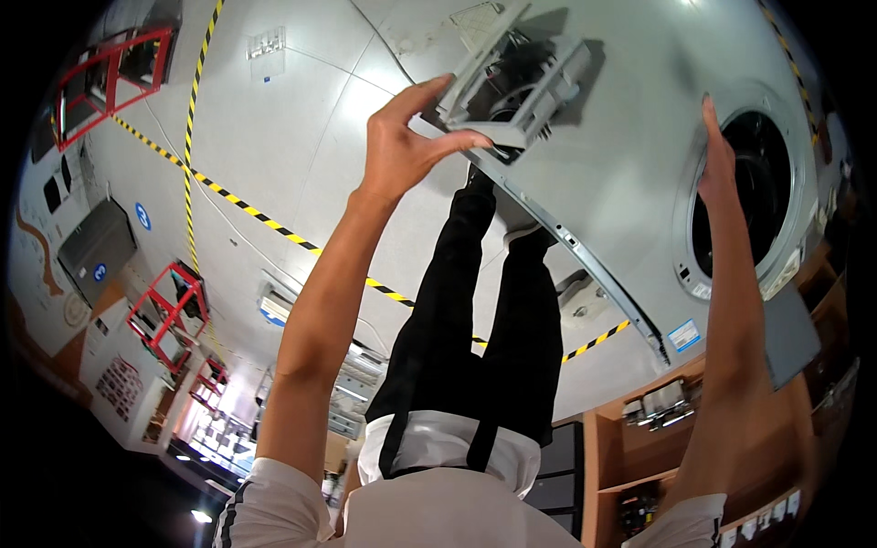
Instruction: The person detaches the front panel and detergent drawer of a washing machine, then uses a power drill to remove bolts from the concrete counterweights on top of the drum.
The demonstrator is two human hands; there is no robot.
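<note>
A grey washing-machine body point(630, 192) spreads across the upper right, its long metal edge running diagonally down to the right. At the top a grey plastic frame point(516, 132) with dark parts inside sits by this edge. My left hand point(402, 137) spans the frame's near end, thumb on one corner and forefinger at the other. At the right, my right hand point(718, 160) is seen edge-on with its fingers stretched out, in front of the rim of the round door opening point(685, 228). Whether it touches the rim I cannot tell.
Yellow-black tape point(247, 212) crosses the grey floor, and a thin cable runs along it. Red metal frames point(114, 87) stand at the left. A wooden shelf unit point(639, 452) with metal parts is at the lower right. My legs point(438, 301) are beside the machine's edge.
</note>
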